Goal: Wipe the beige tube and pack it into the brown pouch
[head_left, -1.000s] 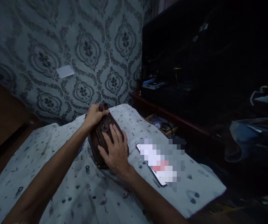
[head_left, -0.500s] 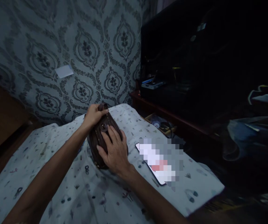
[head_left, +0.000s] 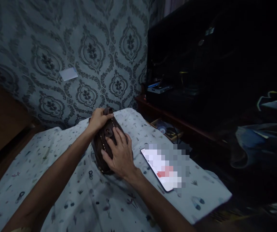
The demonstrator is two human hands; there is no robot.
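A dark brown handbag with a round clasp and gold-coloured trim lies on the patterned white bedsheet. At the bag's far end, my left hand is closed around its edge near the handle. My right hand lies over the near side of the bag, its fingers spread and stretched out across the surface, the thumb apart on the left. The bag's right side is partly hidden under that hand.
To the right of the bag lies a lit phone, partly blurred out. Beyond the bed edge, an open drawer holds small items under a dark cabinet. A white card is on the wallpapered wall.
The whole view has shifted slightly. Both hands keep their places on the handbag, with hardly any movement against it.
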